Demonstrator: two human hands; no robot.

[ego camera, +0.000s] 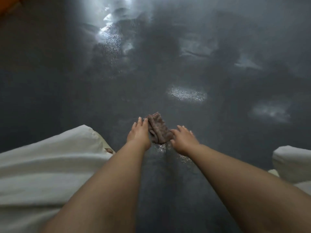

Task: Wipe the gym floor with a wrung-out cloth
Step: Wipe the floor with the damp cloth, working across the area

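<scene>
On the wet dark floor point(168, 73), the left hand point(139, 134) seems to press flat-fingered on the bunched brown cloth point(157, 128), the right hand point(182, 139) spread open, thumb touching it.

An indoor room with a dark grey, matte floor point(50, 73) that fills nearly the whole view, seen from above by a person crouched over it; the surface is finely speckled and grainy, like rubber sports flooring, which fits a gym; toward 12 and 1 o'clock, wet patches point(186, 95) glisten and pale streaks of reflected light point(109, 31) run across it, showing overhead or window lighting; at 11 o'clock, in the far corner, a small orange edge point(6, 4) shows; no equipment or walls are visible to settle the kind of room further.
</scene>
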